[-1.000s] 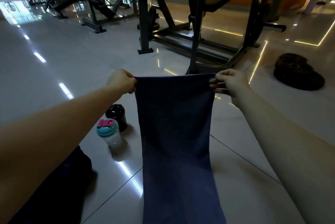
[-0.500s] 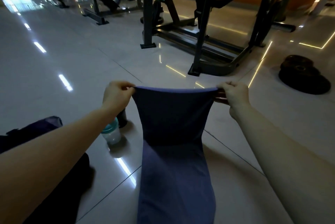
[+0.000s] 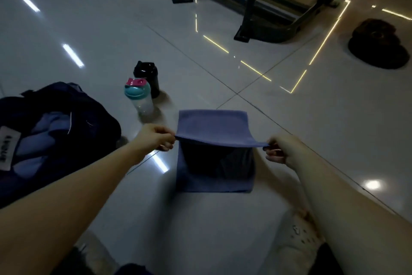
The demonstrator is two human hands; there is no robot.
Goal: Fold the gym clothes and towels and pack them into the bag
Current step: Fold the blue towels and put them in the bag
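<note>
Towel (image 3: 214, 123): half-folded on floor.
Left hand (image 3: 156, 137), right hand (image 3: 282, 149): pinching its corners.
Bag (image 3: 93, 118): partly packed.

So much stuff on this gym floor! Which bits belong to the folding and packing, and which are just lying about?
In the job: towel, pinched by left hand and right hand; open bag with blue cloth inside.
Lying about: teal-lidded bottle, black bottle, weight plates, machine frame.
</note>
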